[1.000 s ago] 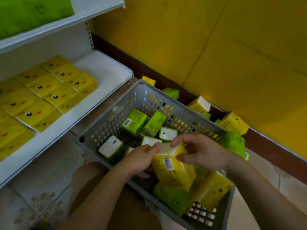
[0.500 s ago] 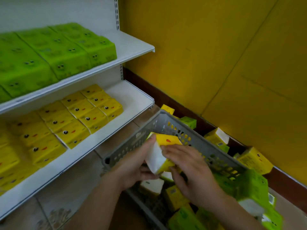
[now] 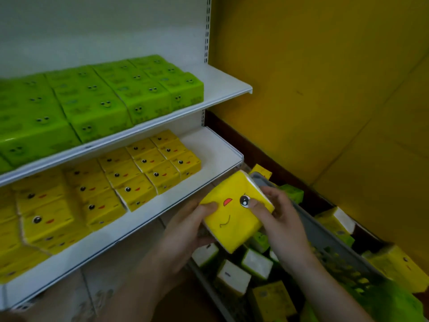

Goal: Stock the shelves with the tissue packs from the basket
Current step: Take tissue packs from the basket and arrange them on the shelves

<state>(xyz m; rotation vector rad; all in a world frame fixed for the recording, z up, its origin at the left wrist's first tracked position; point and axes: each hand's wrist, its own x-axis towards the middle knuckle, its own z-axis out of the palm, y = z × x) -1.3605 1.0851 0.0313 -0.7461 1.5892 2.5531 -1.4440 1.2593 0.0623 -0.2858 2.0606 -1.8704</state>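
A yellow tissue pack (image 3: 234,212) with a printed face is held above the grey basket (image 3: 325,233), face up. My left hand (image 3: 185,231) grips its left side and my right hand (image 3: 278,219) grips its right side, thumb over the printed eye. The pack hangs just off the front edge of the lower shelf (image 3: 216,154). Rows of yellow packs (image 3: 144,173) lie on that shelf, and green packs (image 3: 104,101) fill the upper shelf (image 3: 227,82). Several green and yellow packs (image 3: 234,275) lie in the basket under my hands.
The right end of the lower shelf is bare white. Loose yellow and green packs (image 3: 336,221) lie on the floor between the basket and the yellow wall (image 3: 325,77). Tiled floor (image 3: 97,291) runs under the shelf.
Both hands lifted the yellow pack out of the basket and turned it face up, carrying it towards the lower shelf. My view has risen, showing both shelves.
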